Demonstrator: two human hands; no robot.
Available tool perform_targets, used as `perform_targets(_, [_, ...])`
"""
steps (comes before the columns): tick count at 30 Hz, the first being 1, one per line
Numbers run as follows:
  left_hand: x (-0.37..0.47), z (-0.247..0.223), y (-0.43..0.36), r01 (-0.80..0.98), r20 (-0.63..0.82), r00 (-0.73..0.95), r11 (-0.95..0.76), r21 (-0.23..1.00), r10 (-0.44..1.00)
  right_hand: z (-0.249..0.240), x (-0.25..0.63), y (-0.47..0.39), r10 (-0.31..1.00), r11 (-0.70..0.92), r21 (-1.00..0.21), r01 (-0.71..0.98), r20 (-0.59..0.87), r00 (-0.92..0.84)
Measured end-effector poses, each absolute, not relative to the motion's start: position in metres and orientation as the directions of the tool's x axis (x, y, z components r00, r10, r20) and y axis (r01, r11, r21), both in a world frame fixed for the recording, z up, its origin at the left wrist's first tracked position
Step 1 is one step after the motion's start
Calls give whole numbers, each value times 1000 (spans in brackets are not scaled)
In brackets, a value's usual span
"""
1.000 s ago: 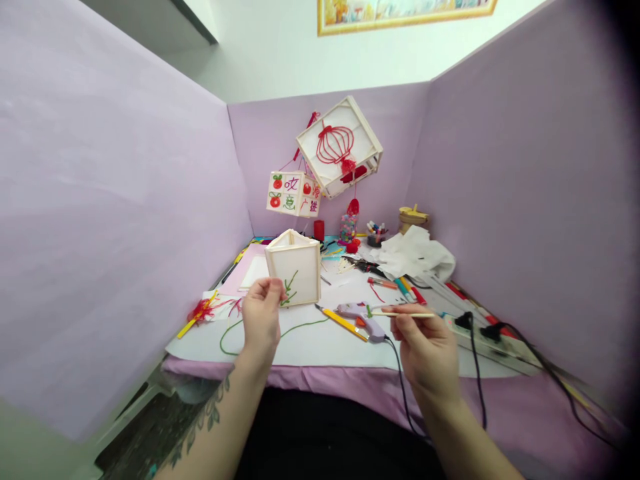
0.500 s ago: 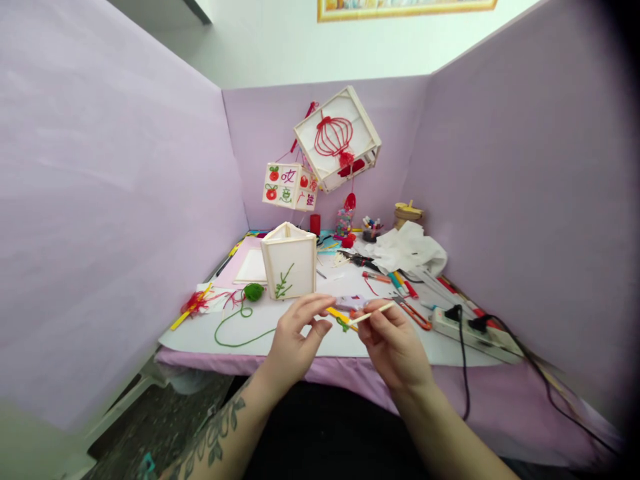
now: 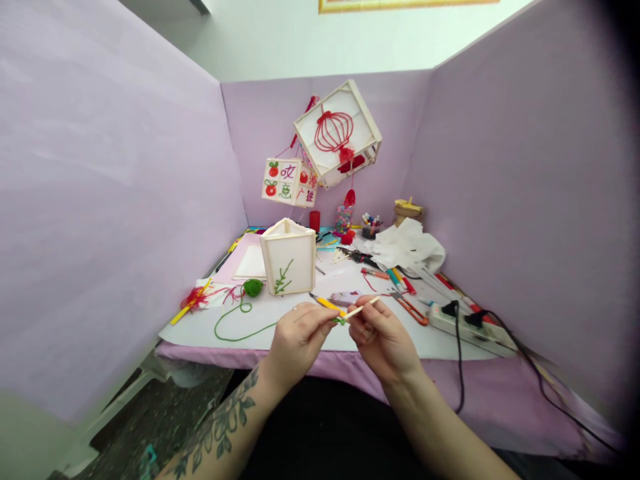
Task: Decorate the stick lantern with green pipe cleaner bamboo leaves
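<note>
L grip at green yarn tip, R grip pinching pale stick.
Green yarn ball at left on counter, w/ slack strand running to L grip, prob. so it won't tug; paper-sided frame upright on own base, leaving both hands free; L fingertips by stick end, can't tell if pinched on yarn; R grip holds stick mid-length, prob. to keep yarn end exposed.

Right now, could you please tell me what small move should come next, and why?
Perhaps the left hand should gently steady the small green piece: it sits at the tip of the pale stick in the right hand, close beside the left fingertips.
</note>
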State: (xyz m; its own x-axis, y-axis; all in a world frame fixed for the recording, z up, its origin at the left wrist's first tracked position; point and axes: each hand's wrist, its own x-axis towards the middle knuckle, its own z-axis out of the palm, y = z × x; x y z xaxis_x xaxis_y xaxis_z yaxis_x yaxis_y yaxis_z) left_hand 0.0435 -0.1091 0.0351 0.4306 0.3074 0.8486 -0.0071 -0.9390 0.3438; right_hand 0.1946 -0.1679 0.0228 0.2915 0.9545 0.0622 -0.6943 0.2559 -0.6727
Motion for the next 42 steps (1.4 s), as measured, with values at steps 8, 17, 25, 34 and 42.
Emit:
perform_targets(8, [43,32,-108,54,831,436,-932,359,345,19,201,-166,940,300,-672,-677,89,329])
perform_targets(17, [35,4,-72,369,743,401,-837,404,535,16,227,-164,882,403,-695,-596,121,456])
perform_targets(25, [-1,-43,-51,457,798,254,-795,399,546,10,285,-163,361,487,-790,372,570,738])
perform_targets(34, [0,-56,-61,394,805,317,-842,369,501,-15,305,-101,899,94,-651,754,381,217])
perform_targets(42, [-1,-58,-63,387,820,283,-841,377,498,9,272,-49,933,123,-527,841,350,83])
